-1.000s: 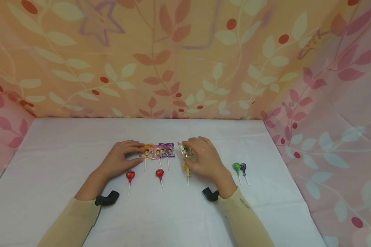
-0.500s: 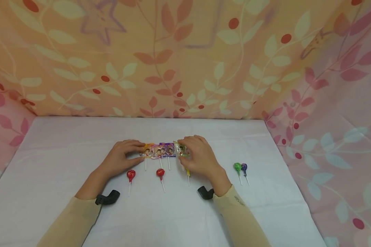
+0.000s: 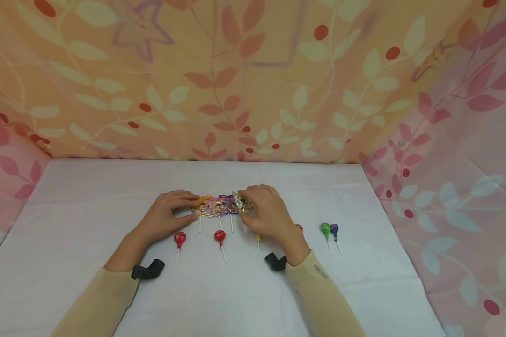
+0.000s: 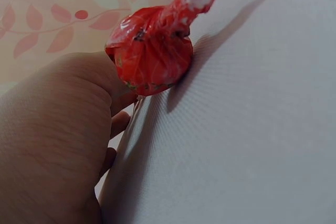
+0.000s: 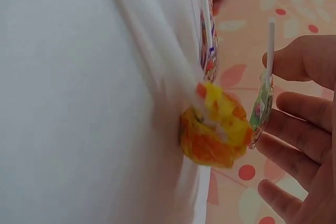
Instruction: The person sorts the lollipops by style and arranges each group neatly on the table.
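Flat wrapped lollipops lie in an overlapping row: an orange one [image 3: 202,206], a pink one [image 3: 216,207] and a purple one [image 3: 227,204]. My left hand [image 3: 170,213] grips the orange lollipop's left end, fingers at its top edge and thumb at the bottom. Between thumb and fingers, my right hand [image 3: 266,211] pinches a flat green lollipop [image 5: 263,103] at the row's right end, overlapping the purple one in the head view. A round yellow-orange lollipop [image 5: 215,129] lies below that hand, partly covered. Close under the left hand is a round red lollipop [image 4: 152,51].
On the white cloth [image 3: 210,299], another red lollipop [image 3: 220,236] lies in front of the row. A green ball lollipop [image 3: 325,228] and a purple ball lollipop [image 3: 334,228] lie at the right. Behind the right wrist, a red lollipop [image 3: 299,227] peeks out. Patterned curtains surround the table.
My right hand has moved left with the green lollipop, up to the purple one, uncovering a bit of red behind the wrist. The left hand stays at the orange lollipop.
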{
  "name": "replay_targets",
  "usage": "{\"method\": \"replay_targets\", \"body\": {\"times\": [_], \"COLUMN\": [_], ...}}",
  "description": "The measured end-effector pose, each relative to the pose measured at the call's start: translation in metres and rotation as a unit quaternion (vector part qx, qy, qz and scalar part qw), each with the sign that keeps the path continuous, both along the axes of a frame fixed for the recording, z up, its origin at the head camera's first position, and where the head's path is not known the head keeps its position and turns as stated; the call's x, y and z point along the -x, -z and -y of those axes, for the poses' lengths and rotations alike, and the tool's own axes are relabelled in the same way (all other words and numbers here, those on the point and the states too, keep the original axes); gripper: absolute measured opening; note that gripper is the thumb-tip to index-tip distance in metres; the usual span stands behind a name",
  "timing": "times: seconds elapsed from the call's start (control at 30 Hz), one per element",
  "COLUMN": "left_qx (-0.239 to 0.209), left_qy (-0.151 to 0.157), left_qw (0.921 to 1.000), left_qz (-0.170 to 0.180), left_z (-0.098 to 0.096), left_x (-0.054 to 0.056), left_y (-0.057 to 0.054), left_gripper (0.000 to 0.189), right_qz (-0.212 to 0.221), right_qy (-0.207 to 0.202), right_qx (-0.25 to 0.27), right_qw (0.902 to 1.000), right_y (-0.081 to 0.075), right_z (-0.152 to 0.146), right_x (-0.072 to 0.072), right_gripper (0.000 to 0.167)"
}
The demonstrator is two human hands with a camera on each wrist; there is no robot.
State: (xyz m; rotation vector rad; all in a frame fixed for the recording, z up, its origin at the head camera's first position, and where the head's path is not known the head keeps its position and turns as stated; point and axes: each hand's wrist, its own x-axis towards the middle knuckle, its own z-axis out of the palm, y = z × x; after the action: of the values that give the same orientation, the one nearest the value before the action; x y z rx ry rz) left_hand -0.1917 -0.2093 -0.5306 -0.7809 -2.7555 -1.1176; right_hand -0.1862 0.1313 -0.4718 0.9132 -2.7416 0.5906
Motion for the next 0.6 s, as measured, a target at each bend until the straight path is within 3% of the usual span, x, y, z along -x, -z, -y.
{"method": "replay_targets", "body": {"times": [0.6], "left_qx": [-0.011], "left_qy": [0.002], "left_qw": [0.9999], "left_qz": [-0.003], "left_z": [-0.0001], "left_x": [-0.0003], "left_y": [0.0001], "left_gripper": [0.036], "right_qz": [0.031], "right_qy": [0.017], "right_qx": [-0.008], "right_qw": [0.9993], "right_y": [0.0065], "right_z": [0.0063], "right_x": [0.0034], "right_gripper": [0.05]}}
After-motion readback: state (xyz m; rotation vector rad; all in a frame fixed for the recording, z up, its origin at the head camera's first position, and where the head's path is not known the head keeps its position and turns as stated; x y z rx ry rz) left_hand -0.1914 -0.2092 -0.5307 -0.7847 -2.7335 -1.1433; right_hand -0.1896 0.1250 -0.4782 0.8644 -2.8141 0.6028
